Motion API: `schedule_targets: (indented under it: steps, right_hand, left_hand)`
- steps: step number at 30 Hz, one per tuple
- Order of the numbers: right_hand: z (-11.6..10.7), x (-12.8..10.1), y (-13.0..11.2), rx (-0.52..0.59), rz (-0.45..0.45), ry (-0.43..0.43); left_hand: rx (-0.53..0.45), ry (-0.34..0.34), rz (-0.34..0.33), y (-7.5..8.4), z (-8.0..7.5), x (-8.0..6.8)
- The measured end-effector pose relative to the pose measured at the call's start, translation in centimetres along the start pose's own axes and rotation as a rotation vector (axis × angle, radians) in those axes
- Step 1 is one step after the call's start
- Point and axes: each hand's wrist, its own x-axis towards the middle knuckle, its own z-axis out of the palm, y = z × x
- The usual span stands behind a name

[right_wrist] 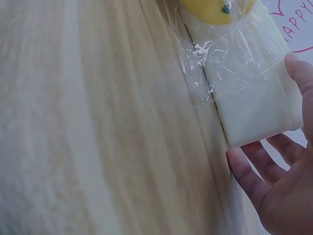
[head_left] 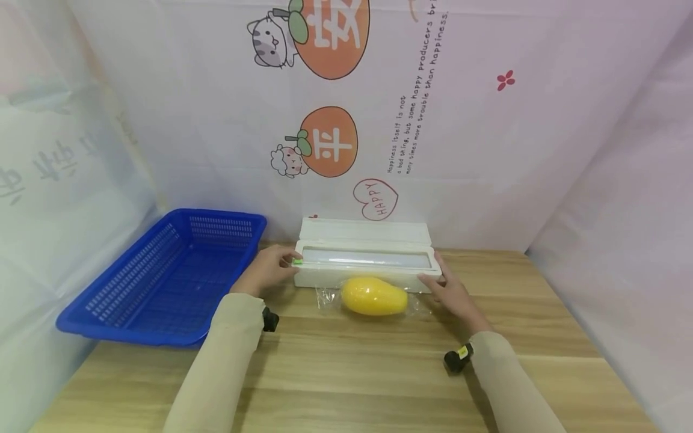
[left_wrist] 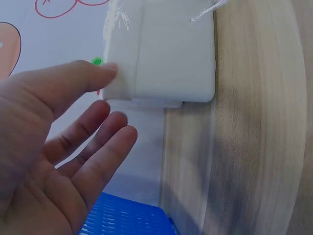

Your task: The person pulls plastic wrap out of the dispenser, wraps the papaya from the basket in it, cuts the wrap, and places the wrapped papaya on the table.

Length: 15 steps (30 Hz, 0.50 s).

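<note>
A white cling film dispenser [head_left: 368, 278] lies lengthwise near the back wall, its lid [head_left: 365, 231] raised and the film roll showing through the window. My left hand [head_left: 266, 269] is at its left end, thumb and index finger pinching at the small green slide cutter [head_left: 298, 261]; the other fingers hang loose. At the opposite end my right hand [head_left: 452, 294] grips the box, thumb on the front face and fingers against the end. Directly before the box lies a yellow fruit [head_left: 375, 296], like a mango or papaya, under clear film [right_wrist: 234, 63] that stretches from the box.
A blue perforated basket [head_left: 135, 343] stands on the left of the wooden table [head_left: 346, 379], close to my left forearm. White printed cloth [head_left: 460, 150] hangs behind and at both sides. A small black camera sits on each wrist.
</note>
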Motion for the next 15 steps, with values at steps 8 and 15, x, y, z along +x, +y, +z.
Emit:
schedule_targets:
  steps: [8,15]
  right_hand:
    - [-0.4,0.4,0.0,0.056,-0.012,-0.033]
    - [-0.6,-0.1,0.1,0.041,-0.004,-0.064]
  left_hand:
    - [0.02,0.037,0.029,0.5,-0.5,-0.5]
    - [0.059,0.041,0.012,1.1,-0.5,-0.7]
